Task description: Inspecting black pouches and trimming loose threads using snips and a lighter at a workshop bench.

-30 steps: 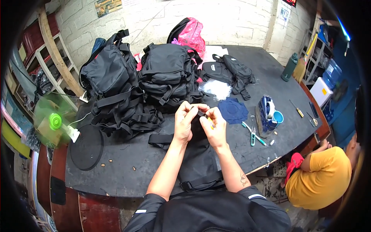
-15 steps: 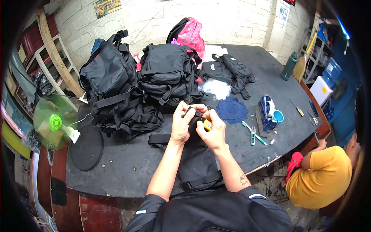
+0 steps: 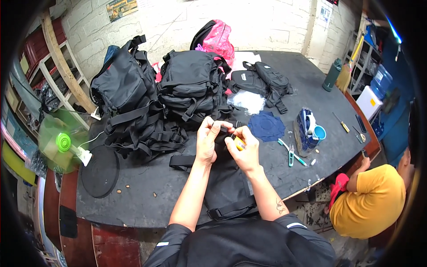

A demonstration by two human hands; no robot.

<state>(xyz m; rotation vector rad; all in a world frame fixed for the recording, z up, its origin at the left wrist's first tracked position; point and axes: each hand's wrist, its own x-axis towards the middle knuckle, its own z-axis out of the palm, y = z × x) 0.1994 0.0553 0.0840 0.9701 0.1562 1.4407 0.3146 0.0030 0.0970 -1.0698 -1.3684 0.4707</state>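
Observation:
Both hands are raised close together over a black bag [image 3: 226, 189] lying flat at the near table edge. My left hand [image 3: 208, 141] is closed, thumb against fingers, on a black strap [image 3: 223, 129] whose end lies between the two hands. Curled in my right hand [image 3: 244, 149] is a small yellow object [image 3: 239, 143], mostly covered by the fingers, so its kind is unclear. The right fingertips meet the strap beside the left ones. A wide black webbing strap [image 3: 182, 162] lies just left of my left wrist.
Black bags [image 3: 187, 78] are heaped at the back left. Dark blue cloth [image 3: 266, 126], a green-handled snipper [image 3: 291, 156], a toothbrush [image 3: 293, 152] and a tape dispenser [image 3: 304, 129] lie to the right. A green fan [image 3: 63, 141] stands left. Someone in a yellow shirt [image 3: 371, 202] sits at the right.
The fingers of both hands have shifted slightly around the strap, with the left index finger now straighter. The yellow object stays in the right hand. The seated person's hand has moved a little.

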